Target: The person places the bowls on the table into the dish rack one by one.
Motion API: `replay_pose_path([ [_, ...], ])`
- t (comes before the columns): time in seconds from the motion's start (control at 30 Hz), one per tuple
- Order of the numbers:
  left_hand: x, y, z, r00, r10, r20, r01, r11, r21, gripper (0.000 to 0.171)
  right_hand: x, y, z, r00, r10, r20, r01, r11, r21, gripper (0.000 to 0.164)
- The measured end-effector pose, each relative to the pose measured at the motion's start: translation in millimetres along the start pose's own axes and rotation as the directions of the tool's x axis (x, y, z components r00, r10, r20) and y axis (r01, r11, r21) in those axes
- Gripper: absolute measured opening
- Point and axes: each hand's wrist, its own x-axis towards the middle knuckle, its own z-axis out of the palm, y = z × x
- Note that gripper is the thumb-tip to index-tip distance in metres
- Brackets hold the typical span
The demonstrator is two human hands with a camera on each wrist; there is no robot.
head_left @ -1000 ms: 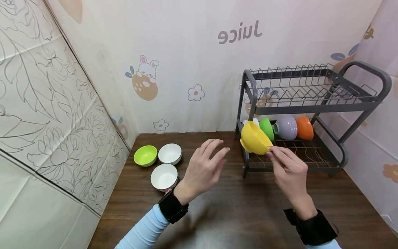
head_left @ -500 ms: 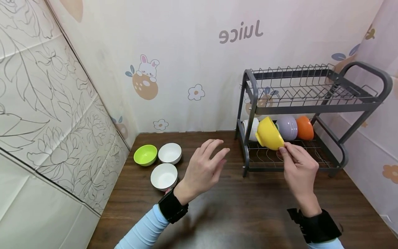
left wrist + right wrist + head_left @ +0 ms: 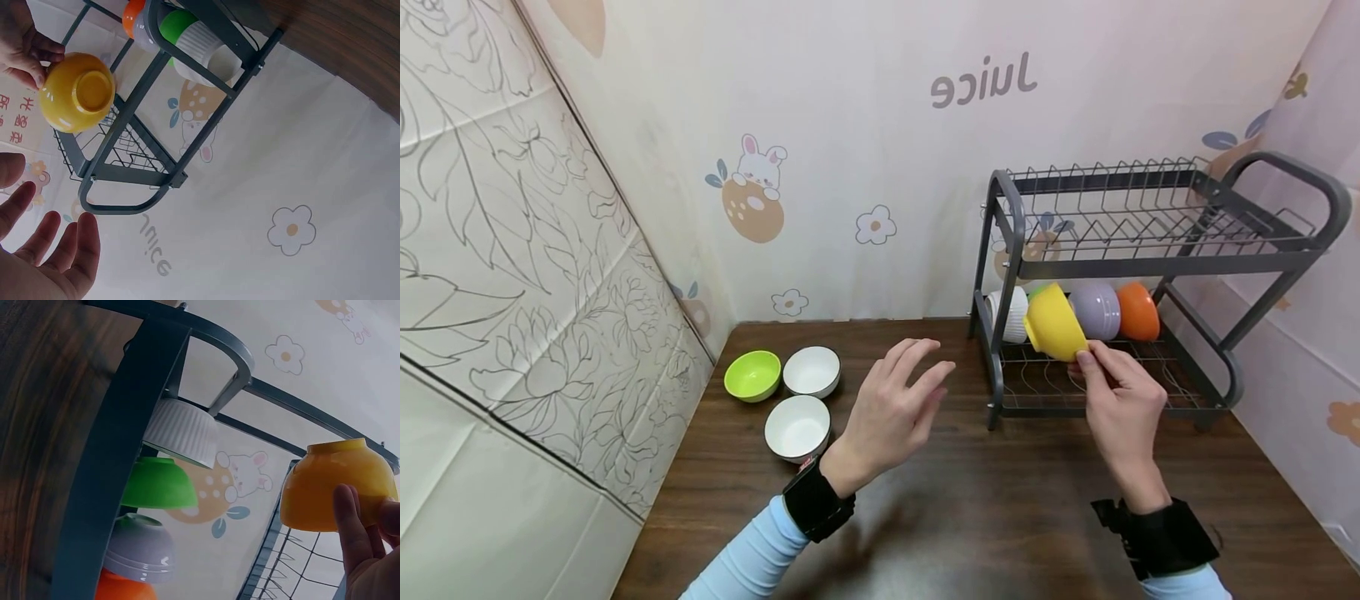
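My right hand (image 3: 1123, 400) pinches a yellow bowl (image 3: 1054, 323) by its rim, thumb against fingers. The bowl is tilted on its side, in front of the rack's lower tier. Behind it on that tier stand a white ribbed bowl (image 3: 182, 432), a green bowl (image 3: 160, 484), a lavender bowl (image 3: 1095, 310) and an orange bowl (image 3: 1138, 312), all turned on their sides. In the head view the yellow bowl covers most of the green one. My left hand (image 3: 891, 408) hovers over the table with its fingers spread and relaxed, holding nothing.
A dark two-tier dish rack (image 3: 1157, 268) stands at the back right, with a wire upper tier. Left of my left hand, a lime-green bowl (image 3: 752, 376) and two white bowls (image 3: 812, 372) sit upright on the wooden table (image 3: 970, 517). A printed cloth wall rises behind.
My right hand has carried the yellow bowl rightward along the rack, away from the white ribbed bowl and across the green one, then nearly stopped. The left hand has stayed in place.
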Motion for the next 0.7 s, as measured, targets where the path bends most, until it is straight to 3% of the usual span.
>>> replay_pose_path([
  [0.3, -0.8, -0.4, -0.4, 1.0, -0.002, 0.0, 0.002, 1.0, -0.007, 0.028, -1, 8, 5, 0.984, 0.176, 0.011, -0.176, 0.984, -0.003, 0.028],
  [0.53, -1.7, -1.9, 0.0, 1.0, -0.006, 0.002, 0.006, 1.0, -0.021, 0.03, 0, 13, 7, 0.963, 0.266, 0.038, -0.266, 0.964, -0.018, 0.031],
  [0.7, -0.3, -3.1, -2.8, 1.0, -0.007, 0.003, 0.007, 1.0, -0.019, 0.027, 2, 16, 8, 0.924, 0.376, 0.073, -0.378, 0.926, 0.007, 0.034],
])
